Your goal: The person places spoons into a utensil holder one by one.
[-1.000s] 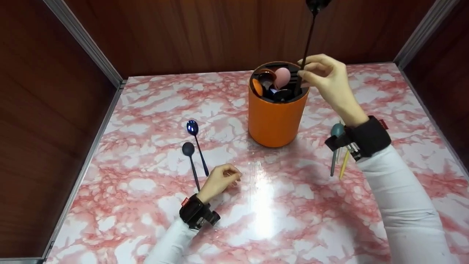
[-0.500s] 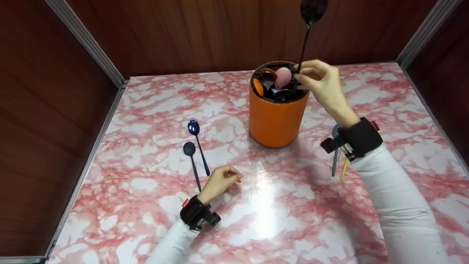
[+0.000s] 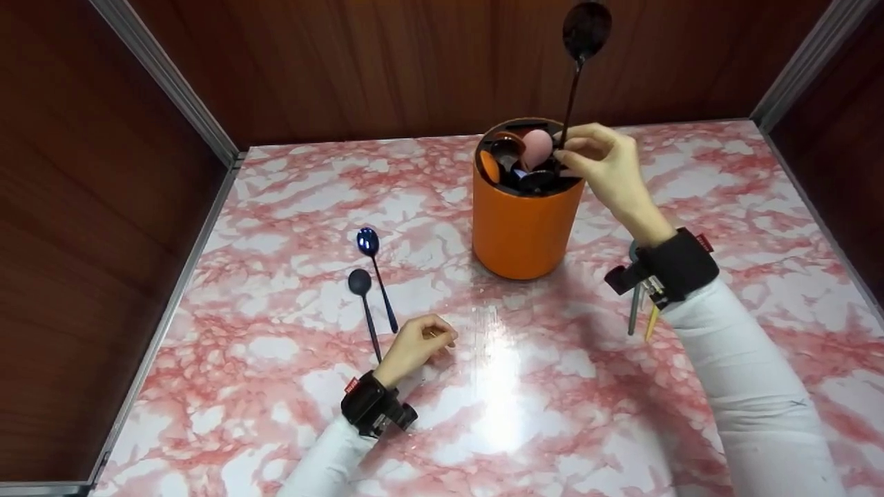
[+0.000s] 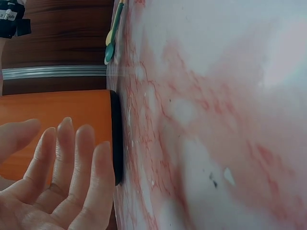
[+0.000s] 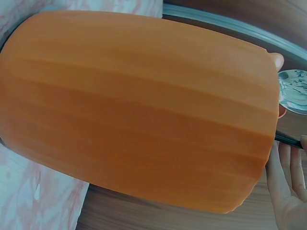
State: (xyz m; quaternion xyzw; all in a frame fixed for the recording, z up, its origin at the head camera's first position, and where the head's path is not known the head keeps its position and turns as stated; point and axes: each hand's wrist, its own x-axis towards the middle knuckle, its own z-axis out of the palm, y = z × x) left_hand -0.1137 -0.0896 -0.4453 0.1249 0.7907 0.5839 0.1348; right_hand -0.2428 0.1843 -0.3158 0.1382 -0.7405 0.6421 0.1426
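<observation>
My right hand [image 3: 611, 169] pinches the handle of a dark, glossy long-handled spoon [image 3: 587, 31] between thumb and fingers. Its bowl points up, and its lower end goes down inside the right rim of the orange utensil holder [image 3: 526, 235]. The right wrist view has the holder's side [image 5: 139, 110] filling most of it, with the dark handle [image 5: 287, 139] at the fingertips. My left hand [image 3: 414, 345] is low over the table with loosely bent fingers and nothing in it. Beside it lie a matte black spoon [image 3: 360, 281] and a shiny blue spoon [image 3: 368, 241].
In the holder stand a pink spoon [image 3: 537, 148], an orange one [image 3: 489, 167] and several dark ones. Right of it, partly hidden by my wrist, lie a teal spoon [image 4: 110, 51] and a yellow-handled one [image 3: 651, 322]. Wooden panels [image 3: 442, 69] enclose the marbled table.
The right hand has moved slightly left and down, lowering the dark spoon deeper into the holder, so its whole bowl now shows. The left hand stays in place.
</observation>
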